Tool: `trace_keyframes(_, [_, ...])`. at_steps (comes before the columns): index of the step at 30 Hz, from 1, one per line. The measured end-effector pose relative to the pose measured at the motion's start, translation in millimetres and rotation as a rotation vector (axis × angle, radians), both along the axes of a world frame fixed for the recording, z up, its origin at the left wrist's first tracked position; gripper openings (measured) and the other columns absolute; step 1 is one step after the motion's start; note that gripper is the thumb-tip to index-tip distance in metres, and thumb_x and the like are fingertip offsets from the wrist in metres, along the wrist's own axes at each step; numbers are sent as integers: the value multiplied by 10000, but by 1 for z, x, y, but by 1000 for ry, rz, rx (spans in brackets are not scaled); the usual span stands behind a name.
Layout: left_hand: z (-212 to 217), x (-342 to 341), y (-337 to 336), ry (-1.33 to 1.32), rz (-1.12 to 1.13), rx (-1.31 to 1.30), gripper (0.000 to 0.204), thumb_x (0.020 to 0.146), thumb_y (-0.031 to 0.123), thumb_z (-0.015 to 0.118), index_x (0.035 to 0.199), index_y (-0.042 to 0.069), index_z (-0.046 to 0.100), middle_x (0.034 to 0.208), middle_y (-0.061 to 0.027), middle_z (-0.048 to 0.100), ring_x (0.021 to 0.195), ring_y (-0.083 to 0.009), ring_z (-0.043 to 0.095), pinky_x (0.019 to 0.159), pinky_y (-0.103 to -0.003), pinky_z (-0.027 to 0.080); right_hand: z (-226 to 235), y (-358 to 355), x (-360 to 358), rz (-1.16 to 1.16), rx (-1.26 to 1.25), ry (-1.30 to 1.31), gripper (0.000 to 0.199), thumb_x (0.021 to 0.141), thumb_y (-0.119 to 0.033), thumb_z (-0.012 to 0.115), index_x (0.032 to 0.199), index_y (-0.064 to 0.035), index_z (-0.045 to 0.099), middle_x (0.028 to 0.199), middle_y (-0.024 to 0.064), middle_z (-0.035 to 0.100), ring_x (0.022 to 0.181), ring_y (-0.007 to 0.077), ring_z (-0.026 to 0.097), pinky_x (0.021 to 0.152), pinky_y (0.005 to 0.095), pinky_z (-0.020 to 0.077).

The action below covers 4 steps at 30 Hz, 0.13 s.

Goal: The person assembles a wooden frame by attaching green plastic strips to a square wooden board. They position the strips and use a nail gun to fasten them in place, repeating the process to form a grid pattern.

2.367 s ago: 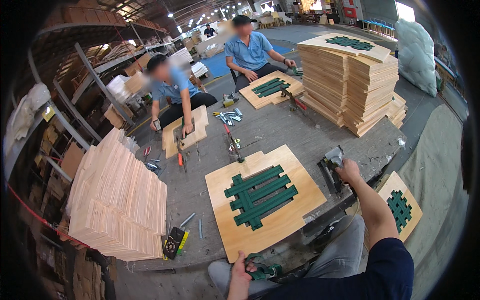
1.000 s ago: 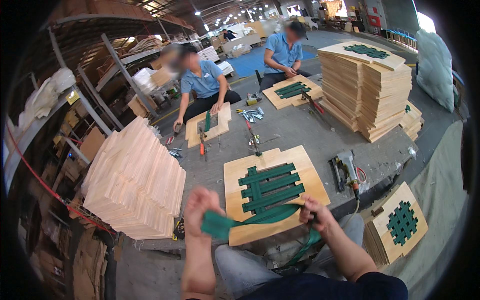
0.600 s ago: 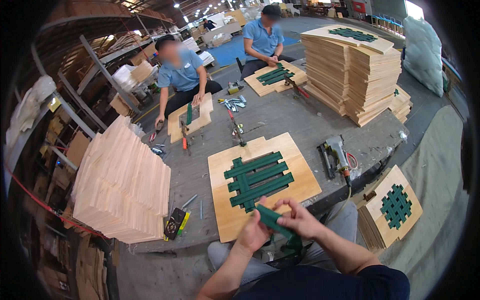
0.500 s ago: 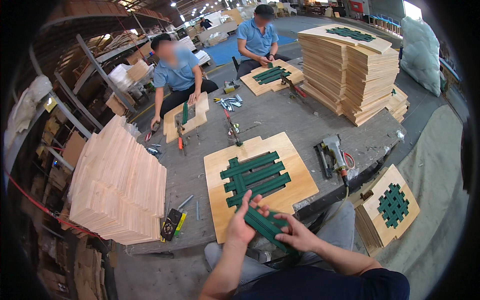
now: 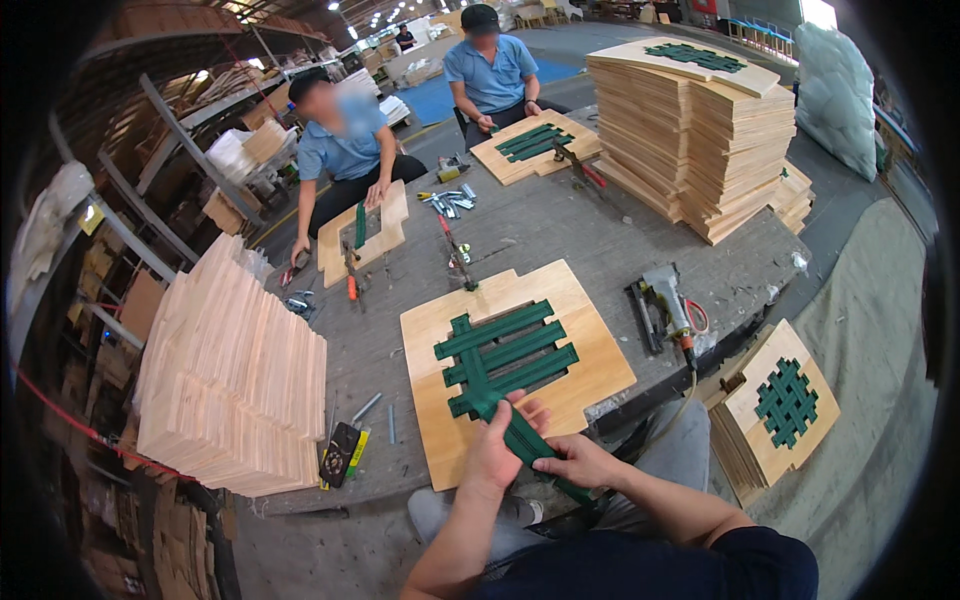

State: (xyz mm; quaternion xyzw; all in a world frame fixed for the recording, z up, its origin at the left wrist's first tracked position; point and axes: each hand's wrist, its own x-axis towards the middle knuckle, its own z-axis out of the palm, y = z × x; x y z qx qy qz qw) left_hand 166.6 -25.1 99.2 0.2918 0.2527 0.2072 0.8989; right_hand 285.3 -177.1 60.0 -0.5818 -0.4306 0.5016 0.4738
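Note:
In front of me on the table lies a plywood panel (image 5: 590, 390) with a cutout crossed by several green webbing straps (image 5: 520, 352). One strap runs crosswise through the others at the left side. Low over the panel's near edge, my left hand (image 5: 497, 448) is closed on a green webbing strap (image 5: 522, 438), some fingers slightly spread. The strap's far end reaches the crosswise webbing. My right hand (image 5: 580, 465) pinches the same strap further down, between thumb and fingers. Its lower end hangs toward my lap.
Panel stacks stand at left (image 5: 235, 380) and far right (image 5: 640, 130). A staple gun (image 5: 662, 305) with a hose lies right; a clamp (image 5: 458, 258) grips the panel's far edge. A tape measure (image 5: 342, 450) sits left. Two co-workers handle panels opposite. Woven panels (image 5: 790, 410) stand beside my leg.
Both hands have moved the strap: its far end now lies at the crosswise webbing on the panel. My left hand has turned and closed more around it. The view shifted slightly.

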Motion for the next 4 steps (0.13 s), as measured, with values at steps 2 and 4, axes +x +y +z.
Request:
trace_keyframes(2, [4,2,19,36,-9,96,401,1067,325,562,1334,27,558,1271,-196,647,1190,-368,628,1024,-529,522,-18,-5,-3,-20,14,0,353,974,-310,723,1159,-12,685,955,94,708,921,137,634,849,340,506])
trace_keyframes(4, [2,-3,37,103,-118,225,433,1057,353,578,1343,29,555,1299,-185,644,1224,-379,621,1021,-532,525,-23,-15,-6,-69,-37,25,365,988,-306,708,1245,-48,683,976,98,719,936,127,629,870,310,506])
